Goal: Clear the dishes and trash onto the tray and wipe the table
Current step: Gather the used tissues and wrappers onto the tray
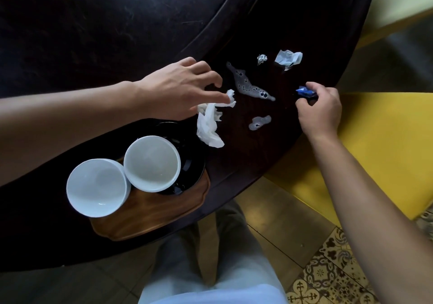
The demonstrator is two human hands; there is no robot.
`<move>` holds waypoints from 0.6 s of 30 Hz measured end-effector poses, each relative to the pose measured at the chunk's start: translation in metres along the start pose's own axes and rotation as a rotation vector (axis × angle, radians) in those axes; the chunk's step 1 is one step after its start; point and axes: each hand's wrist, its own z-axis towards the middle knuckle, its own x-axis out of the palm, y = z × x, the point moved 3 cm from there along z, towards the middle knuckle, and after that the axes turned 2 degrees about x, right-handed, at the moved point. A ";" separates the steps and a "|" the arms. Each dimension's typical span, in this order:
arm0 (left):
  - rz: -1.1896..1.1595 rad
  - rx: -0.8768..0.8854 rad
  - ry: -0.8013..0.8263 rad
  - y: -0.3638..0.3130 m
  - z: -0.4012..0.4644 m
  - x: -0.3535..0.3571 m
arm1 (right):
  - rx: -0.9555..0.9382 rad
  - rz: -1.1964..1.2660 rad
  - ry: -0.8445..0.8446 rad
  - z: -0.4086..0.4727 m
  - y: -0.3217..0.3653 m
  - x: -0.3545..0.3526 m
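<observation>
My left hand (180,88) reaches over the dark bench (246,163), fingers spread and lightly curved, thumb and fingertips at the top of a crumpled white napkin (209,122); whether I already pinch it I cannot tell. The napkin trails toward 6 o'clock from that hand, ending beside the black plate (189,160). My right hand (319,110) sits at 3 o'clock of the napkin, near the bench edge, fingers curled and pinching a small blue wrapper (304,91).

Between my hands lies a long foamy spill (248,85), with a smaller puddle (259,122) at its 6 o'clock. At 12 o'clock of the spill sits a ball of foil (262,59), and just at 3 o'clock of the foil a crumpled pale paper (288,59).

The wooden tray (150,219) lies at 7 o'clock of the napkin, on the near bench edge. It carries the black plate with one white cup (151,163) on it; a second white cup (97,187) touches the first at its 8 o'clock. A yellow seat (379,144) shows beyond the bench at 3 o'clock.
</observation>
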 end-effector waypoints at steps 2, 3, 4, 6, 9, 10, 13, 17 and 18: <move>-0.069 -0.077 0.017 -0.005 0.003 -0.004 | 0.003 0.016 -0.001 0.001 -0.002 0.000; -0.086 -0.139 0.032 -0.009 0.005 -0.007 | 0.001 0.024 0.000 0.001 -0.002 0.000; -0.077 -0.200 0.062 -0.013 0.008 -0.009 | -0.001 0.033 0.000 0.001 -0.002 0.001; 0.012 -0.270 0.169 -0.025 0.016 -0.005 | -0.004 0.044 -0.007 0.001 -0.002 0.001; 0.105 -0.299 0.321 -0.034 0.023 0.005 | 0.006 0.069 -0.006 0.002 -0.003 0.002; 0.108 -0.318 0.350 -0.033 0.023 0.008 | 0.008 0.078 -0.006 0.002 -0.003 0.001; 0.086 -0.356 0.358 -0.031 0.020 0.011 | 0.011 0.087 0.002 0.002 -0.005 0.000; 0.009 -0.364 0.310 -0.029 0.017 0.016 | 0.002 0.082 -0.028 0.002 -0.003 0.001; -0.035 -0.387 0.280 -0.028 0.016 0.016 | -0.004 0.073 -0.041 0.002 -0.004 0.001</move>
